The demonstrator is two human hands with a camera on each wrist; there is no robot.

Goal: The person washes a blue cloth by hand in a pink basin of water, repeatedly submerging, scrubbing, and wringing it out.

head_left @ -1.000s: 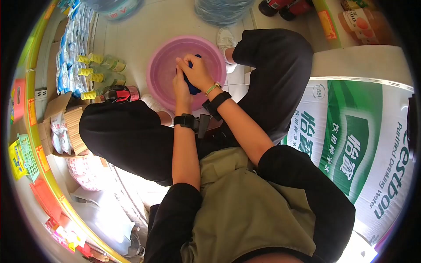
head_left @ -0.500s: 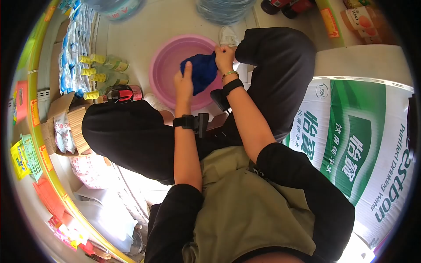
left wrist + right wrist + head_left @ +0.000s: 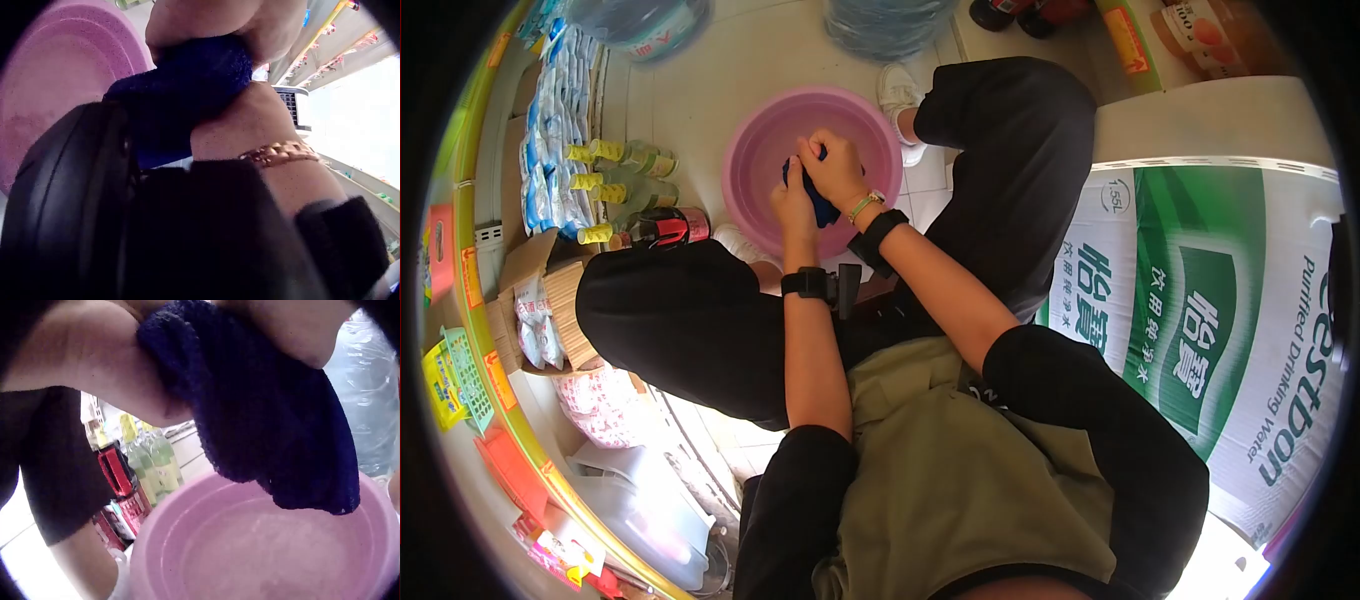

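A dark blue cloth (image 3: 824,207) is bunched between both hands over a pink basin (image 3: 745,130). My left hand (image 3: 794,203) grips its left side, thumb pointing up. My right hand (image 3: 835,172) holds the cloth from the right, fingers curled, close against the left. In the left wrist view the blue cloth (image 3: 181,87) is squeezed between the hands. The right wrist view has the cloth (image 3: 275,419) hanging down above the basin (image 3: 156,550), which holds shallow, cloudy-looking water.
Yellow-capped bottles (image 3: 640,158) and a dark bottle with a red label (image 3: 672,228) stand left of the basin. Large water bottles (image 3: 885,25) are beyond it. A green-and-white water pack (image 3: 1190,320) lies at the right, and an open carton (image 3: 570,300) at the left.
Half a second ago the hands were apart with the cloth spread between them; now they are together and the cloth is bunched. The head view has shifted slightly.
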